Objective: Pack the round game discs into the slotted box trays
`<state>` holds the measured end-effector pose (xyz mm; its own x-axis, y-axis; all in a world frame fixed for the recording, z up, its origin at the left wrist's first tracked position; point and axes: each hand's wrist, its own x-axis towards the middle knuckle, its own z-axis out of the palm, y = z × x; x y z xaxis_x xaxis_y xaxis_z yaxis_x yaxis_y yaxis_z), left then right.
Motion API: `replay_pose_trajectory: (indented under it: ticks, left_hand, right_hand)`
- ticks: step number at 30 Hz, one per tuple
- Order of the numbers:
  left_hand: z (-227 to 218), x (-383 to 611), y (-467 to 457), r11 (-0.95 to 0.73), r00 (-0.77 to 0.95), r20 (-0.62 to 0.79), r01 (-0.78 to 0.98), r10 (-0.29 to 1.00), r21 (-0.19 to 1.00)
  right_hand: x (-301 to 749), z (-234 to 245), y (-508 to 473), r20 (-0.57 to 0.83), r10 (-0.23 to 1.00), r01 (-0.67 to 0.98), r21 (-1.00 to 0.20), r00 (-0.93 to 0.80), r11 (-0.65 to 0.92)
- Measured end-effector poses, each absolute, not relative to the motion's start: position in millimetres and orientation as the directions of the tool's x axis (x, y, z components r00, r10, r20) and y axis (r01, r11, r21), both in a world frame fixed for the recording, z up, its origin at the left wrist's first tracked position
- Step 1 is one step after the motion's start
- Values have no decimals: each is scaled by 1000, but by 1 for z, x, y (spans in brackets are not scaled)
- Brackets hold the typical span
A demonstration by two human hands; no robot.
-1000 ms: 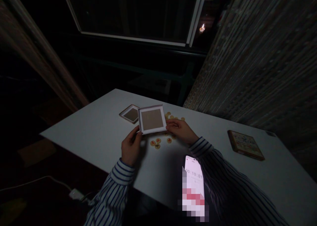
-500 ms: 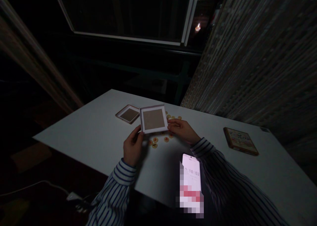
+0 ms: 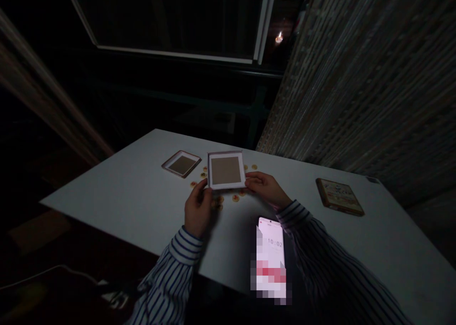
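Note:
Both my hands hold a shallow square box tray, white-rimmed with a brown inside, just above the white table. My left hand pinches its near left corner. My right hand grips its right edge. Several small round yellow pieces lie scattered on the table under and around the tray. A second shallow square tray lies flat to the left.
A lit phone showing a timer lies near the table's front edge. A flat brown box with a printed lid lies at the right. A textured wall stands at the right, a dark window behind. Cables lie on the floor at lower left.
The held tray and both hands have shifted slightly right relative to the flat tray. More round pieces now show to the left of the held tray.

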<state>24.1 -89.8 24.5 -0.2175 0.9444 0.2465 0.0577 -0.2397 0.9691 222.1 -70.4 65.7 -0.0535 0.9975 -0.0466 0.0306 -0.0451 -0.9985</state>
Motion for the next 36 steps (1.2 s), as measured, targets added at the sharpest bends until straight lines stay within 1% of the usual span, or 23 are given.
replay_pose_trajectory:
  ticks: [10, 19, 24, 27, 32, 36]
  left_hand:
    - [27, 36, -94, -213, -150, 227, 102, 962, 972]
    - [30, 51, -96, -186, -180, 204, 114, 962, 976]
    - [35, 64, -99, -183, -194, 212, 157, 958, 971]
    - [34, 71, -99, -168, -206, 196, 144, 959, 975]
    - [27, 79, -96, -180, -171, 193, 92, 966, 979]
    - [25, 85, -94, -150, -143, 161, 85, 977, 985]
  right_hand:
    - [235, 64, -82, -23, 1000, 11, -1000, -8, -23]
    - [245, 56, -89, 0, 1000, 11, -1000, 24, -1]
    - [250, 53, -92, 7, 998, -6, -1000, 65, 8]
    - [252, 51, -95, 7, 996, -6, -1000, 94, 7]
    - [256, 50, -99, 3, 990, -17, -1000, 139, 6]
    - [260, 48, -103, 13, 982, -6, -1000, 190, 14]
